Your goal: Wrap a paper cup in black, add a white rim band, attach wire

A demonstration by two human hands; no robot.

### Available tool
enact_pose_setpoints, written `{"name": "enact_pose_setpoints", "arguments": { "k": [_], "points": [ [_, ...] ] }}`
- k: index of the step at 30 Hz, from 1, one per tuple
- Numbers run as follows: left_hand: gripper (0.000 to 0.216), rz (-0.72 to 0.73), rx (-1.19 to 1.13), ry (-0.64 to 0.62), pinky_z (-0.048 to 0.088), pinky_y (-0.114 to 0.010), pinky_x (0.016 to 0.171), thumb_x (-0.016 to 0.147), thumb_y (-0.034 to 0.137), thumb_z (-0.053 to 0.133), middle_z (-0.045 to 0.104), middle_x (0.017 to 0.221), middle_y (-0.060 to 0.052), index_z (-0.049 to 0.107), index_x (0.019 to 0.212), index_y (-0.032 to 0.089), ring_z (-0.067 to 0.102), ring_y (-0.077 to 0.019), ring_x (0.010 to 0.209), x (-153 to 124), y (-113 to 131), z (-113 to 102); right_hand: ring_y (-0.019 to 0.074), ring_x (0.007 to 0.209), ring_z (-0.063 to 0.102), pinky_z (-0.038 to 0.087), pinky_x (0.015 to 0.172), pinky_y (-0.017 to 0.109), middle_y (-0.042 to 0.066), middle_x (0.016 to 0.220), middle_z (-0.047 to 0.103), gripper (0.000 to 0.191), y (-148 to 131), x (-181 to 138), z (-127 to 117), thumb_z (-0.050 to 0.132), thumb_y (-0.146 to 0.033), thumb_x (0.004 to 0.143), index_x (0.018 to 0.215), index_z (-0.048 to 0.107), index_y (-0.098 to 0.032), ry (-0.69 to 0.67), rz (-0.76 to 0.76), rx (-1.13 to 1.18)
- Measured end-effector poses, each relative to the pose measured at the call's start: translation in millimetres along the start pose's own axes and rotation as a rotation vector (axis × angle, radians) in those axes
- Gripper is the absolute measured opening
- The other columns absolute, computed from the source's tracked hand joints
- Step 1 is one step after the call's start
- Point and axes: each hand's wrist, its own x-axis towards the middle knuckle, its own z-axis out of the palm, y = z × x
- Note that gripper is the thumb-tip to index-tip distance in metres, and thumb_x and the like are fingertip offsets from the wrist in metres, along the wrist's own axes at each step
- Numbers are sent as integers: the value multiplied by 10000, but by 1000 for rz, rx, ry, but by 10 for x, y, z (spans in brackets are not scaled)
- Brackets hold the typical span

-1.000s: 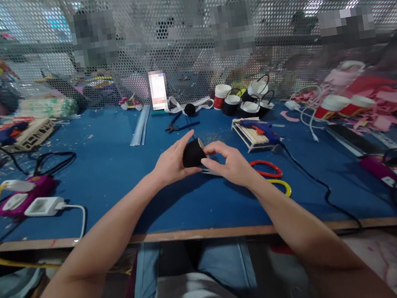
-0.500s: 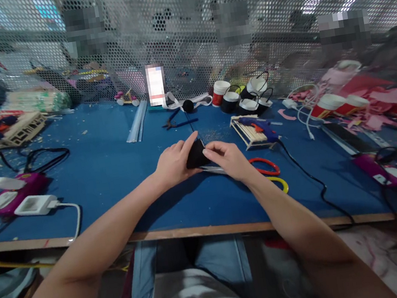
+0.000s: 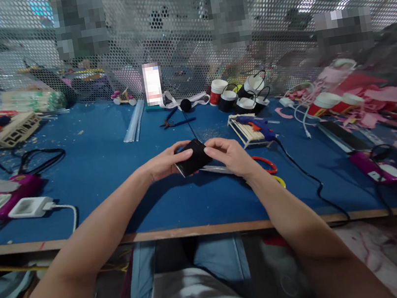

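Both hands hold a small black-covered paper cup (image 3: 194,158) tilted on its side above the table, a thin pale edge showing at its lower left. My left hand (image 3: 165,163) grips its left side, thumb laid across the black surface. At the right end, my right hand (image 3: 227,154) pinches the cup's edge between thumb and fingers. Scissors with red and yellow handles (image 3: 266,164) lie under my right hand, blades pointing left. A thin black cord (image 3: 190,126) runs from a black ball (image 3: 185,105) toward the cup; where it ends is hidden.
Behind the hands lie pliers (image 3: 175,122) and clear glue sticks (image 3: 133,121). A blue glue gun (image 3: 257,128) rests on a wooden stick rack, its cable trailing right. Several cups (image 3: 228,98) stand at the back. Purple power strips (image 3: 378,167) sit at both sides; a lit phone (image 3: 152,83) stands upright.
The cup has been turned so more of its black side faces me. My left hand has shifted its grip, its thumb now across the surface; the right hand still pinches the edge.
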Motion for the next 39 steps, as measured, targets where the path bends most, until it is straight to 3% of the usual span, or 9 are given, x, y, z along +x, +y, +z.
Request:
{"name": "enact_pose_setpoints", "arguments": {
  "k": [2, 4, 11, 14, 18, 27, 32, 39],
  "points": [
    [656, -61, -146, -152, 511, -398, 691, 692, 482, 657, 604, 1054, -140, 400, 1234, 219, 659, -267, 810, -18, -3, -8, 128, 716, 503, 413, 705, 271, 4, 745, 545, 210, -17, -7, -10, 526, -381, 808, 765, 579, -182, -52, -11, 19],
    [586, -75, -189, -190, 515, -395, 682, 702, 429, 667, 615, 1017, -114, 424, 1201, 239, 663, -251, 776, -28, -12, -5, 134, 747, 523, 421, 733, 277, 7, 779, 568, 201, -17, -5, -9, 528, -373, 808, 771, 588, -185, -66, -24, 29],
    [643, 36, -111, 48, 503, -282, 670, 628, 272, 746, 565, 1045, -77, 431, 1187, 216, 616, -158, 792, 26, -28, 1, 168, 834, 581, 442, 794, 313, 39, 847, 659, 237, 86, 58, 6, 520, -378, 818, 813, 653, -182, 252, -27, -28],
    [658, 45, -23, 82, 499, -262, 656, 607, 275, 761, 548, 1017, -56, 434, 1175, 209, 583, -140, 802, 42, -42, 19, 177, 865, 583, 440, 807, 320, 51, 874, 661, 318, 91, 58, 21, 477, -431, 838, 837, 666, -175, 193, -2, -38],
    [665, 40, 55, 86, 503, -285, 620, 595, 330, 762, 538, 971, -48, 430, 1160, 215, 574, -153, 776, 39, -61, 64, 171, 854, 583, 441, 803, 315, 39, 897, 659, 291, 89, 41, 61, 533, -436, 804, 847, 663, -180, 41, 34, 28],
    [606, 27, -51, 24, 468, -259, 698, 655, 272, 713, 549, 1077, -71, 450, 1197, 209, 569, -160, 861, 4, -19, 57, 148, 804, 593, 463, 784, 312, 35, 796, 655, 343, 189, 85, 89, 512, -495, 807, 733, 645, -188, 279, 47, 249],
    [612, 39, -81, 4, 460, -276, 735, 661, 268, 712, 545, 1119, -71, 453, 1214, 231, 564, -174, 905, 17, -60, 24, 153, 793, 598, 451, 801, 308, 34, 765, 657, 390, 122, 67, 90, 491, -513, 815, 663, 632, -183, 264, 18, 150],
    [537, 120, -118, 36, 439, -238, 714, 627, 244, 727, 581, 1018, -46, 518, 1119, 189, 558, -143, 862, 41, -70, 41, 169, 851, 585, 435, 806, 308, 36, 857, 657, 385, 54, 27, 71, 463, -518, 828, 787, 653, -186, 128, -39, -19]
  ]
}}
